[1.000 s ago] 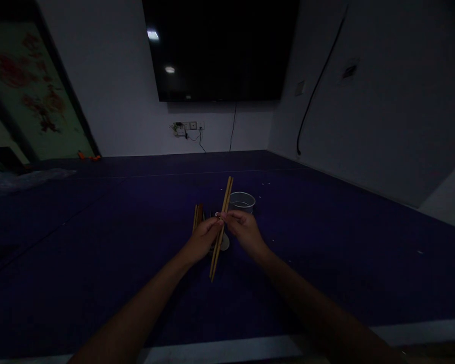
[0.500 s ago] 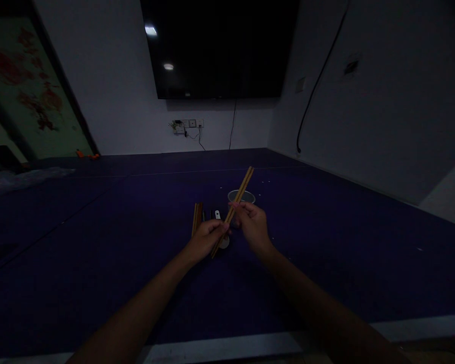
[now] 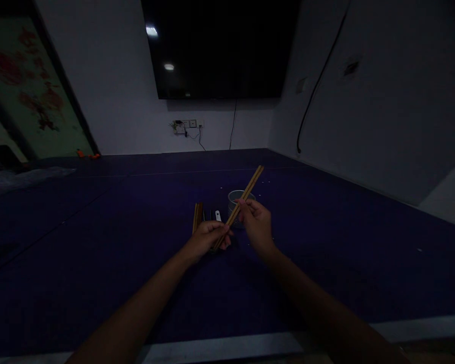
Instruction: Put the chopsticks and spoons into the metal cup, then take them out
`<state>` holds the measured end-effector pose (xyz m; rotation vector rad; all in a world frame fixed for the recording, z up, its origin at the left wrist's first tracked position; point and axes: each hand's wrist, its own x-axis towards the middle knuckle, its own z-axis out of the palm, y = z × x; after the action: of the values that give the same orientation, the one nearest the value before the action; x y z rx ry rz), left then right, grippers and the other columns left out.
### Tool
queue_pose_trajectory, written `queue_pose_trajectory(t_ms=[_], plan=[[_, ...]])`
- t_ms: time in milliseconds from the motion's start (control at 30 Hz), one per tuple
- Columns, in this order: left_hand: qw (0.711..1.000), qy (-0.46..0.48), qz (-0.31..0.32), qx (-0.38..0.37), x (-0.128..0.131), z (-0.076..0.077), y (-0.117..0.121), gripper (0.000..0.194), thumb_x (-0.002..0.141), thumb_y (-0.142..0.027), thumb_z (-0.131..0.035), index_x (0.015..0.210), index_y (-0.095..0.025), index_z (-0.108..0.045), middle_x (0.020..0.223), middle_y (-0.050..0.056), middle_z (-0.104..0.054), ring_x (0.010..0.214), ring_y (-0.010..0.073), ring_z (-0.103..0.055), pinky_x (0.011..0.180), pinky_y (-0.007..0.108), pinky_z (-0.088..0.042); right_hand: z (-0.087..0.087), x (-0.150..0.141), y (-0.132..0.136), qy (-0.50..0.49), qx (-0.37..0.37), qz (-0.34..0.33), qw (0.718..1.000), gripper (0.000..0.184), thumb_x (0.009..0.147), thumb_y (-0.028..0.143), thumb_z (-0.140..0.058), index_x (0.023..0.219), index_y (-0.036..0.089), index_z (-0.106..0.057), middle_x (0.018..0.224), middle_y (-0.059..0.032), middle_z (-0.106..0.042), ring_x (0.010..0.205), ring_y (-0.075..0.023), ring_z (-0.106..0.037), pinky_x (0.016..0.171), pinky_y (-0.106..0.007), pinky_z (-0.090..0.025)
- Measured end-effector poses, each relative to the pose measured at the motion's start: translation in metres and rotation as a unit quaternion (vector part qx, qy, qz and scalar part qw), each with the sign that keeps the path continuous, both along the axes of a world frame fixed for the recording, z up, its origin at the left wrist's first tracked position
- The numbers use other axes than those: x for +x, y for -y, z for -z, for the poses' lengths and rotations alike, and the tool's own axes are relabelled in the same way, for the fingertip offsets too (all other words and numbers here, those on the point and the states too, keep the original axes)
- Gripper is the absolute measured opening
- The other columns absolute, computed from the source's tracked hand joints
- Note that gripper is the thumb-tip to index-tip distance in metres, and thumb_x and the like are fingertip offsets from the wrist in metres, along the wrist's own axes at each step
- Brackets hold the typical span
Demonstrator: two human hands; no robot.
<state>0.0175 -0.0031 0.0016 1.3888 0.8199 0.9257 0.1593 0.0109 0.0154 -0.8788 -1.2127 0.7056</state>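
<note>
Both hands grasp light wooden chopsticks (image 3: 246, 193) above a purple surface (image 3: 136, 283).
The left hand (image 3: 207, 238) pinches their near end, the right hand (image 3: 256, 222) grips farther up; a round metal container (image 3: 232, 207) sits just behind, more sticks (image 3: 197, 217) lie left.

Slim yellow-brown chopsticks (image 3: 251, 185), lying lengthwise together in a narrow bundle, looking straight and plain, slanting from lower left to upper right, passing through the left hand (image 3: 207, 237) and right hand (image 3: 256, 220), far ends showing bare, exact count staying unclear.
</note>
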Motion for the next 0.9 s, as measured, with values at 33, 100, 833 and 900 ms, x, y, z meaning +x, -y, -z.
queue_pose_trajectory(t_ms=[33,100,833,900], plan=[[1.000,0.004,0.004,-0.007,-0.0002,0.0007,-0.0002,0.041,0.069,-0.052,-0.061,0.074,-0.012,-0.062,0.057,0.002,-0.060,0.047,0.0084,-0.052,0.048,0.020,-0.035,-0.0003,-0.0002,0.0007,0.000,0.000,-0.003,1.000,0.031,0.077,0.047,-0.056,0.070,0.017,-0.059,0.048,0.0060,-0.042,0.044,-0.0077,-0.038,0.043,-0.022,-0.028],[1.000,0.010,0.009,-0.019,-0.0006,0.0022,-0.0011,0.040,0.069,-0.051,-0.062,0.075,-0.012,-0.063,0.057,0.002,-0.061,0.046,0.0088,-0.053,0.048,0.020,-0.037,-0.0008,-0.0004,0.0018,0.001,-0.001,-0.008,1.000,0.031,0.076,0.047,-0.056,0.070,0.017,-0.058,0.048,0.0060,-0.043,0.044,-0.0079,-0.039,0.043,-0.022,-0.028],[0.998,0.009,0.047,-0.037,-0.0012,-0.0022,0.0024,0.039,0.070,-0.049,-0.063,0.080,-0.010,-0.063,0.054,0.001,-0.060,0.044,0.0092,-0.055,0.049,0.021,-0.041,0.0015,0.0016,-0.0027,0.005,0.003,0.005,1.000,0.033,0.078,0.048,-0.054,0.080,0.017,-0.065,0.050,0.0051,-0.046,0.046,-0.0093,-0.043,0.044,-0.023,-0.032],[0.999,0.007,0.044,-0.030,-0.0010,-0.0023,0.0024,0.039,0.070,-0.049,-0.063,0.079,-0.011,-0.063,0.053,0.000,-0.059,0.044,0.0091,-0.054,0.048,0.021,-0.040,0.0018,0.0017,-0.0029,0.005,0.005,0.002,1.000,0.033,0.078,0.048,-0.054,0.081,0.017,-0.065,0.050,0.0049,-0.046,0.046,-0.0093,-0.043,0.044,-0.023,-0.032]])
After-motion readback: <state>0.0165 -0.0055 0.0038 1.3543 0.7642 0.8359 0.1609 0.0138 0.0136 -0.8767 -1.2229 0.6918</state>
